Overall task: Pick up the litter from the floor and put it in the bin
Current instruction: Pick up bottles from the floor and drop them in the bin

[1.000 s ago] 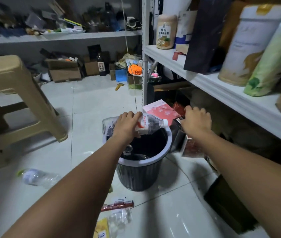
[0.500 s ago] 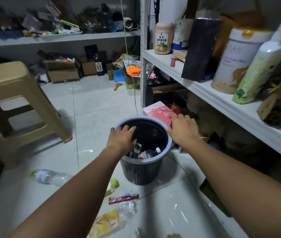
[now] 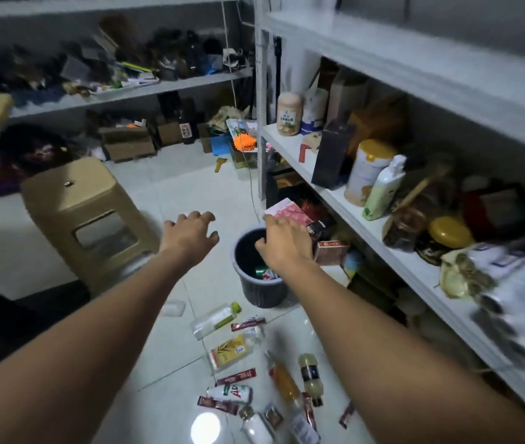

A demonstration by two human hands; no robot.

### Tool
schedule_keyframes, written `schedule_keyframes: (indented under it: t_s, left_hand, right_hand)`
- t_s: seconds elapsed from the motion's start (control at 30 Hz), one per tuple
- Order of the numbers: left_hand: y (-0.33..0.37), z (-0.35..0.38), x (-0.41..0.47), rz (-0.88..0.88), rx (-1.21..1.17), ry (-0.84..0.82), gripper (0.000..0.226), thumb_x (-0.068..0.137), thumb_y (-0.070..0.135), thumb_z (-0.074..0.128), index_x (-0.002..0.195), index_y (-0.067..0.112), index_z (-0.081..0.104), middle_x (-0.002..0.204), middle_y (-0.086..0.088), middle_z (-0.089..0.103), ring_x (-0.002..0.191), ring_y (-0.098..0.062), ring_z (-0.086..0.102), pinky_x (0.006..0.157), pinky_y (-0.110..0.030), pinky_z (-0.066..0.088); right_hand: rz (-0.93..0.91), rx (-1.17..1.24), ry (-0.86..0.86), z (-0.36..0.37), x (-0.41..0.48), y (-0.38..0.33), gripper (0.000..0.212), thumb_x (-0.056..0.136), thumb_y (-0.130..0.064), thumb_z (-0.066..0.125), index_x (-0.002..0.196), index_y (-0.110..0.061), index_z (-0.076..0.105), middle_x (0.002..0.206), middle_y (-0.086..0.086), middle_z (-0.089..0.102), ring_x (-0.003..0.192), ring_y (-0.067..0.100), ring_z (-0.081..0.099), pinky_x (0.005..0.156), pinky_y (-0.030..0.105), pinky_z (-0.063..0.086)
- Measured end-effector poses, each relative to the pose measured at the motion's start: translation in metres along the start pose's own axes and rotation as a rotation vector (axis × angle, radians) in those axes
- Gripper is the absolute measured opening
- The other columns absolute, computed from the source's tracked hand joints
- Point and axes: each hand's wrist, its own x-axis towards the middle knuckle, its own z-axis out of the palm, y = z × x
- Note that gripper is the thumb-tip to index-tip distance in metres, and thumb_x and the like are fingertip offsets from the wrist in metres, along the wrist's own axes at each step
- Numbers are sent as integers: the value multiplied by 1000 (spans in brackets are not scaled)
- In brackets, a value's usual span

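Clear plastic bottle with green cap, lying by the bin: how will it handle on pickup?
The clear plastic bottle with the green cap looks empty, so probably light. It lies on its side on the glossy white tile floor, so a nudge may roll it. Thin walls likely dent under firm grip.

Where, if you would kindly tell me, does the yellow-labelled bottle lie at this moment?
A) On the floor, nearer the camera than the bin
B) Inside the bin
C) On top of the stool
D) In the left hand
A: the yellow-labelled bottle lies on its side on the floor, nearer the camera than the bin, and the left hand is well apart from it.
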Motion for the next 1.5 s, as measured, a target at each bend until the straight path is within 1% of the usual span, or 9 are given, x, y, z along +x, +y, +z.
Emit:
schedule_keyframes:
  t_s: [0.13,0.3,0.43,0.57,0.8,1.0,1.13,1.23,1.5]
  left_hand:
    - [-2,-112,-58,-8,-39,29,45,96,39,42,138,22,41,136,-9,50,122,-31,47,102,-44,34]
    - [-3,-220,-128,-13,-90,54,46,95,38,46,137,20,40,133,-12,52,121,-31,48,101,-45,36]
    - [2,-278,-172,-24,-154,58,48,93,36,50,137,18,41,132,-15,52,121,-34,48,103,-47,38]
    - [11,-317,-219,-21,-186,58,48,93,35,50,136,17,42,131,-16,52,120,-34,48,103,-49,38]
    - [27,-338,-302,-88,-193,110,48,94,36,50,137,17,40,137,-13,48,123,-31,46,101,-43,40]
    - [72,-328,-380,-133,-199,142,51,93,36,51,140,18,39,141,-12,44,129,-30,40,103,-45,35]
    - [93,-322,-425,-145,-195,105,53,93,36,51,142,20,36,144,-10,41,130,-31,39,107,-50,31]
    - [92,-325,-448,-176,-192,98,53,93,35,49,142,21,36,143,-9,41,132,-31,38,107,-51,27]
    - [85,-321,-481,-200,-151,83,55,93,36,51,142,18,35,141,-14,42,128,-35,40,107,-49,28]
  right_hand:
    - [51,4,37,-111,-57,-21,46,95,-33,46,138,-17,43,134,10,50,124,28,45,102,38,32]
    - [114,-5,97,-223,-122,-36,45,94,-32,48,136,-16,44,133,11,52,123,28,45,100,39,34]
    - [105,-2,98,-282,-168,-51,48,95,-31,47,140,-16,41,137,11,49,125,28,43,101,39,33]
    - [102,-4,101,-315,-213,-54,50,95,-32,46,142,-17,39,138,10,48,127,28,43,103,40,33]
    - [76,-4,107,-332,-290,-27,49,95,-32,51,140,-18,40,138,9,49,126,27,45,104,39,34]
    - [28,9,142,-338,-354,1,50,94,-36,53,139,-18,41,138,9,48,128,28,43,104,40,33]
    - [13,5,89,-337,-394,9,54,93,-36,55,142,-19,40,139,9,48,130,28,41,106,41,32]
    - [3,6,80,-337,-410,9,54,92,-35,55,142,-19,40,139,9,48,129,27,41,104,41,33]
    - [-11,-15,77,-337,-443,-3,53,94,-33,53,142,-18,39,140,10,47,129,28,41,104,41,32]
